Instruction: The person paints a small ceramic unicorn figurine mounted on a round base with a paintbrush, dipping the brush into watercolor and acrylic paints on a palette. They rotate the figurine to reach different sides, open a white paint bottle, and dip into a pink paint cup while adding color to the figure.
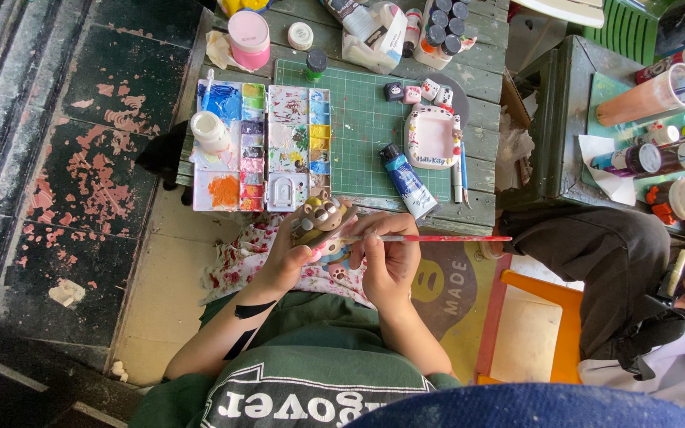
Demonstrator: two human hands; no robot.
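Note:
My left hand [287,257] holds a small brown and pink figurine [320,222] over my lap, just below the table's front edge. My right hand [390,257] grips a thin red-handled paintbrush [438,238] whose handle sticks out to the right; its tip meets the figurine. An open white paint palette [259,147] with many coloured wells lies on the table right above the figurine. A blue paint tube [407,181] lies beside it on a green cutting mat [358,119].
A white painted frame-shaped piece [431,136] and small painted cubes [418,93] sit on the mat. A pink jar [249,38], paint bottles [441,28] and a white cup [209,131] stand on the green wooden table [481,190]. Another person [636,269] sits at right, beside a second table [572,95] with paints.

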